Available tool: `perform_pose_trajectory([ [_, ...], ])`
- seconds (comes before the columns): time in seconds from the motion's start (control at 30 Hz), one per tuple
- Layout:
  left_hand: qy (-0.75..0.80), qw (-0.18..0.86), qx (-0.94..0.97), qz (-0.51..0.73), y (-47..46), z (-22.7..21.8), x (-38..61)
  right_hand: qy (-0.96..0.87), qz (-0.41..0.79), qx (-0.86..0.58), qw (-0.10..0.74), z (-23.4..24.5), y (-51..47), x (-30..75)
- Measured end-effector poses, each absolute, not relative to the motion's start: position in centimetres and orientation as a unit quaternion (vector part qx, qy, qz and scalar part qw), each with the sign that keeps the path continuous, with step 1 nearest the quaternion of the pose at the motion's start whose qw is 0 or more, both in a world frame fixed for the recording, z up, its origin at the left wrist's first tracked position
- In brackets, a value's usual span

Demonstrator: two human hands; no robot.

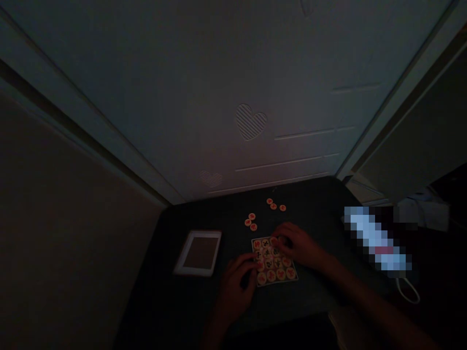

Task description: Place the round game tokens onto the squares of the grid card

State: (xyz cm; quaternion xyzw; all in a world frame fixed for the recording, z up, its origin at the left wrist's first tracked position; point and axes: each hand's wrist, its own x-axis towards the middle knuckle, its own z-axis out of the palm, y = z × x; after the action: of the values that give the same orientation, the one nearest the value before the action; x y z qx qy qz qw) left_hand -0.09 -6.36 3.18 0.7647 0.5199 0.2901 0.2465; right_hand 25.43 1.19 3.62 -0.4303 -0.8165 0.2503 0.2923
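A square tray (pixel 278 283) holds rows of round Chinese chess pieces (pixel 271 275), marked with red or black characters. At the tray's left edge, my left hand (pixel 237 279) grips with curled fingers, its fingertips over the leftmost pieces. My right hand (pixel 297 245) reaches across the upper right corner, fingers and thumb closed on a Chinese chess piece (pixel 274 241) in the top row. Part of that corner is hidden beneath the hand. Dim light blurs the exact finger contact.
Several loose pieces (pixel 253 227) lie beyond the tray on the dark table (pixel 233 209). A shallow rectangular lid or box (pixel 178 265) rests to the left. A blurred, bright object (pixel 377 240) with a white cord loop is at the right. A heart-patterned panel (pixel 219 97) rises behind.
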Motion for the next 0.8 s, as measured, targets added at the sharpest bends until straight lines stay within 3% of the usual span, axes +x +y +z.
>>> perform_pose_trajectory([
  [0.8,0.516,0.247,0.762,0.303,-6.26,3.09,-0.06,-0.811,0.259,-0.413,0.324,4.00,0.72,25.61],
])
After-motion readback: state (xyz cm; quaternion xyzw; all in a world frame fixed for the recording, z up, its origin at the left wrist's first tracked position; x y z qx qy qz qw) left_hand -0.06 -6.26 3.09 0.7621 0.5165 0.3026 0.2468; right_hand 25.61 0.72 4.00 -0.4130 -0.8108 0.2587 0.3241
